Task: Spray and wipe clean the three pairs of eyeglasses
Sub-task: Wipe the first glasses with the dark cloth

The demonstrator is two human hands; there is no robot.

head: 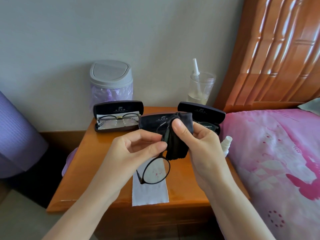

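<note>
Head view looks down on a wooden nightstand [90, 172] set between a purple roll [15, 135] at the left and a pink bed [270, 161] at the right. Above the middle of the top, the left hand [138, 151] pinches a black round-framed pair of glasses [156, 170] between thumb and fingers near the bridge, so the frame hangs tilted with one lens low and near. The right hand [195, 137] is closed on a dark cloth [176, 135] wrapped over the upper lens, thumb pressing on the front of it. Under the hanging lens a white cloth [149, 193] lies flat on the wood and reaches the near edge.

Farther back stand three open cases. The left case [118, 116] holds a pair of glasses [118, 119] on white lining. The middle case [155, 120] sits just behind the hands, and its inside is hidden by them. The right case [201, 115] holds a dark-framed pair [208, 126], partly covered by the right hand. A small white spray bottle [226, 144] stands at the right edge of the nightstand, just beside the right wrist. At the far side, against the wall, are a grey lidded bin [110, 78] with a lilac bag, and a clear jar [200, 87] with a white tube standing in it.
</note>
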